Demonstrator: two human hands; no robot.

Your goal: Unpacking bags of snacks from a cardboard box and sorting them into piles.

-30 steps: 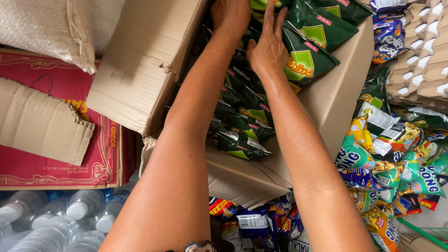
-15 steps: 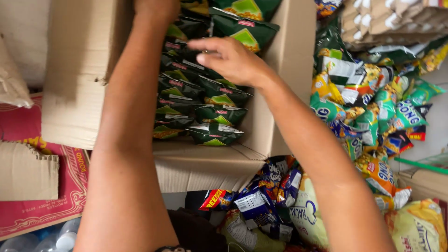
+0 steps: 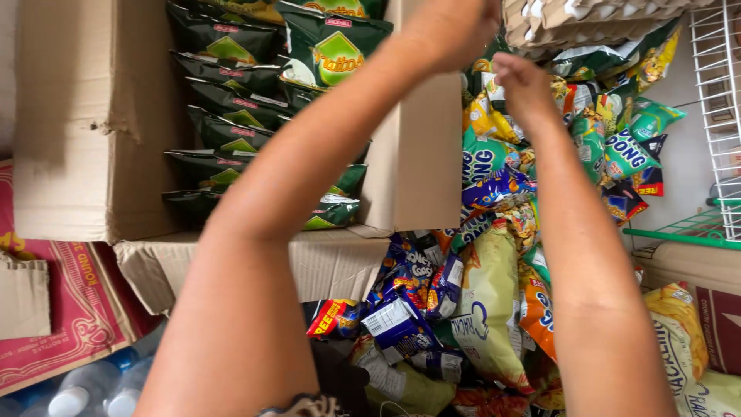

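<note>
1. The right hand (image 3: pixel 525 85) is raised beside the hanging snack packs (image 3: pixel 617 147), its fingers (image 3: pixel 505 68) bent in toward the left hand; whether they pinch anything cannot be told.
2. The left hand (image 3: pixel 455 27) reaches across at the top edge of the view, over the right wall of the carton (image 3: pixel 93 131). It looks curled, but its fingers are cut off and hidden, so its grip cannot be told either.
3. The two hands are almost touching, near the stacked egg trays (image 3: pixel 556 19).
4. To do this well, I would judge that the hands should stay close together and work by feel, since the forearms block much of the view.
5. The carton lies open, packed with rows of dark green bags (image 3: pixel 231 85), each bearing a yellow-green diamond label.
6. Right of the carton hang green, yellow and blue packs, glossy and crinkled.
7. Below them lies a heap of blue, orange and pale yellow-green packets (image 3: pixel 478 309).
8. At left is a red printed box (image 3: pixel 69 309); clear bottles (image 3: pixel 85 386) with white caps sit in the lower-left corner.
9. A white wire rack (image 3: pixel 718 100) stands at far right.
</note>
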